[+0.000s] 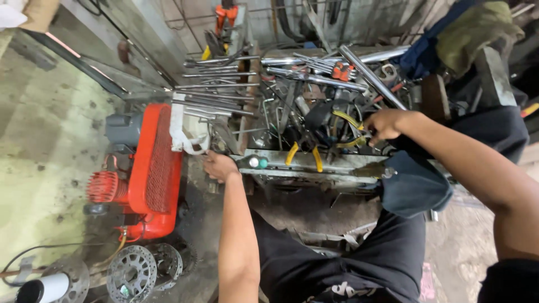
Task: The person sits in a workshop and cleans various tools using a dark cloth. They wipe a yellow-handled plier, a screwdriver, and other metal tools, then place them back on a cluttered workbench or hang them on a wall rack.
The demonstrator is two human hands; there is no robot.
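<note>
Two bare hands are working at a cluttered metal tool tray (303,163) from where I'm watching. The left hand (219,166) is resting at the tray's near left corner, fingers curled together against the edge — I cannot tell whether it is gripping anything. Just right of it a screwdriver (255,163) with a white and green handle end is lying along the near rim, and beside that a pair of yellow-handled pliers (303,154) is sticking out of the pile. The right hand (384,124) is reaching into the right part of the tray, fingers closed on a yellow cable (348,120) that is looping through the heap of tools. Long chrome wrenches (219,90) are fanning out at the far left of the tray. To the left, on the floor, an orange air compressor (151,168) is standing, with brake discs (132,274) lying near it — and a dark cloth (412,188) is hanging off the tray's near right corner.
</note>
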